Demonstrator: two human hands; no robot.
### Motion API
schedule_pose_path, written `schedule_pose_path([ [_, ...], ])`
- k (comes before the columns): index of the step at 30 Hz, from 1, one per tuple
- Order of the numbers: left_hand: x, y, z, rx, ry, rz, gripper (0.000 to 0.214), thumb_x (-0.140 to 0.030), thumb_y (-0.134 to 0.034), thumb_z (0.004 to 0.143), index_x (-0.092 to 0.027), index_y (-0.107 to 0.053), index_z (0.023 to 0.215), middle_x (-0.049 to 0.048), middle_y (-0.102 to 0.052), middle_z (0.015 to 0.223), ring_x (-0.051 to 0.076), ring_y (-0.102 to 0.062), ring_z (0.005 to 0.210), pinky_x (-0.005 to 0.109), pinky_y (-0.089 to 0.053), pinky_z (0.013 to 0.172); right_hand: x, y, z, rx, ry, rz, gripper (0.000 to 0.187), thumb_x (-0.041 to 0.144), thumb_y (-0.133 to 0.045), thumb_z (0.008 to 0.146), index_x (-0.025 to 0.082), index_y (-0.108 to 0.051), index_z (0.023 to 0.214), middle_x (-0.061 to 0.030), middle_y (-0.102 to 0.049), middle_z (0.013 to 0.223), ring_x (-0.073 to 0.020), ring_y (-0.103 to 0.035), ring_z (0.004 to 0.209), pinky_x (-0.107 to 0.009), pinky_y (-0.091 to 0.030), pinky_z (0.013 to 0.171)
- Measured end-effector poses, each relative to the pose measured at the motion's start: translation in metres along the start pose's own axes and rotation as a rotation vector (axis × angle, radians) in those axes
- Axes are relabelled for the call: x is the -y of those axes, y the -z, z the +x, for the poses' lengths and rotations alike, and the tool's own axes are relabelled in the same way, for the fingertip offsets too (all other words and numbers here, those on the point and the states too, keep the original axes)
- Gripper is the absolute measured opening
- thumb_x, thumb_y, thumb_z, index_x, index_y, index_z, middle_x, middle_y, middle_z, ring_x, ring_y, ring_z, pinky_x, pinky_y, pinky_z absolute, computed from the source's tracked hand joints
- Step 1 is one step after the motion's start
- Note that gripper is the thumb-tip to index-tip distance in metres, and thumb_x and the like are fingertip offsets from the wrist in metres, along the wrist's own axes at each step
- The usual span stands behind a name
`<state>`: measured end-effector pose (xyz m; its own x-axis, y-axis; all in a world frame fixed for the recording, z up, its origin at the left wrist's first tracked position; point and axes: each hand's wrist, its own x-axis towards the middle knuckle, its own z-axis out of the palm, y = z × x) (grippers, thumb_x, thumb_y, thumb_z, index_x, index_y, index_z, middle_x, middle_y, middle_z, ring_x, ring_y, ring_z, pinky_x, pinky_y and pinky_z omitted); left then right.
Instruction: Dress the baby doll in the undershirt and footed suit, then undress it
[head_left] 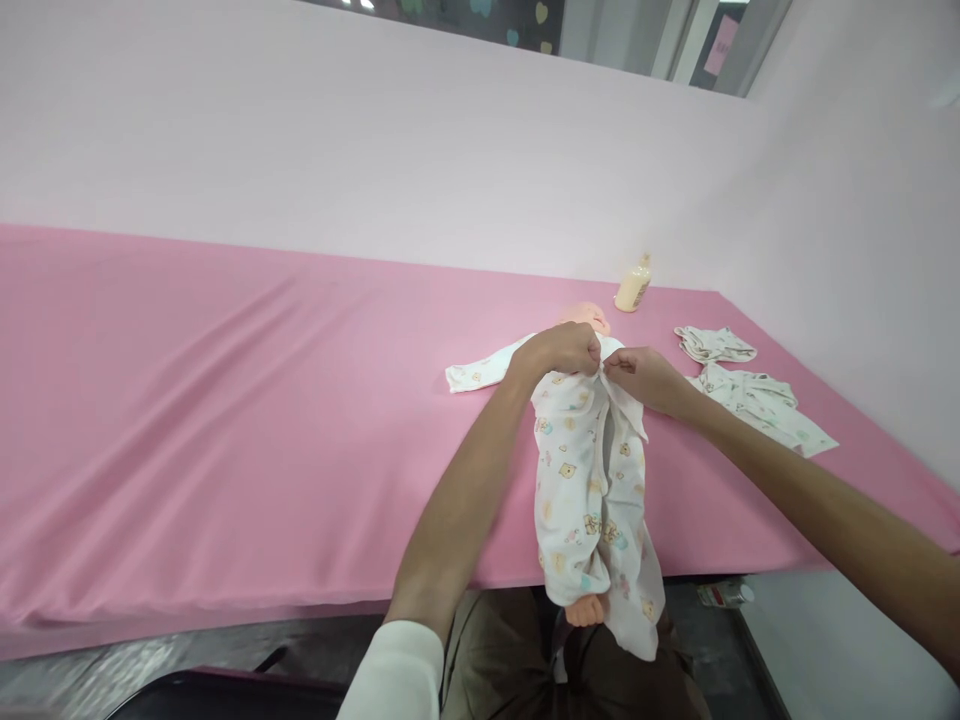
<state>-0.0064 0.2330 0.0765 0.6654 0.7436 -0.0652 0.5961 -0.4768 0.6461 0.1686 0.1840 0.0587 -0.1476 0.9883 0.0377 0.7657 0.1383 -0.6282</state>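
A baby doll [589,316] lies on its back on the pink-covered table, its head toward the wall. It wears a white footless romper [568,470] printed with small bears, open down the front. My left hand [574,348] is closed on the romper's front edge near the neck. Opposite it, my right hand [637,375] pinches the other edge, and the two hands almost touch. One sleeve [480,372] stretches out to the left. A doll's foot [585,610] pokes from one leg opening past the table's front edge; the other leg hangs limp beside it.
A pump bottle [634,285] of pale yellow liquid stands near the wall. Folded printed baby clothes [714,344] and a second loose pile [761,405] lie to the right. The pink cloth [225,420] has wrinkles at left. A chair [225,695] stands below the front edge.
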Motion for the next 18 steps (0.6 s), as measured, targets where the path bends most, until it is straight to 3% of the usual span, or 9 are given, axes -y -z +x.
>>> schedule_pose_path([
  [7, -0.001, 0.001, 0.0, 0.013, 0.034, 0.024, 0.006, -0.014, -0.055, 0.059, -0.017, -0.059, 0.063, -0.0005, -0.05, 0.059, 0.01, -0.039, 0.052, 0.026, -0.027, 0.051, 0.003, -0.004, 0.0, -0.046, -0.002, -0.069, 0.016, 0.028, -0.059, 0.073, 0.019, -0.055, 0.06, 0.001, -0.05, 0.06, -0.0127, -0.042, 0.059, -0.027, -0.031, 0.054],
  [13, 0.0, 0.002, -0.002, 0.022, -0.012, 0.039, 0.002, -0.016, -0.056, 0.061, -0.016, -0.057, 0.062, 0.0002, -0.052, 0.059, 0.01, -0.041, 0.053, 0.027, -0.027, 0.051, -0.009, 0.0, 0.005, 0.078, -0.074, 0.176, 0.017, 0.035, -0.069, 0.072, 0.019, -0.063, 0.071, 0.0028, -0.051, 0.06, -0.0112, -0.041, 0.056, -0.026, -0.03, 0.052],
  [18, 0.004, 0.003, -0.002, 0.03, 0.011, -0.01, 0.003, -0.018, -0.057, 0.062, -0.016, -0.058, 0.064, -0.0003, -0.053, 0.06, 0.01, -0.04, 0.054, 0.026, -0.026, 0.051, -0.009, 0.001, 0.003, 0.092, -0.108, 0.222, 0.019, 0.037, -0.073, 0.072, 0.019, -0.066, 0.073, 0.0024, -0.055, 0.059, -0.0117, -0.046, 0.056, -0.025, -0.033, 0.052],
])
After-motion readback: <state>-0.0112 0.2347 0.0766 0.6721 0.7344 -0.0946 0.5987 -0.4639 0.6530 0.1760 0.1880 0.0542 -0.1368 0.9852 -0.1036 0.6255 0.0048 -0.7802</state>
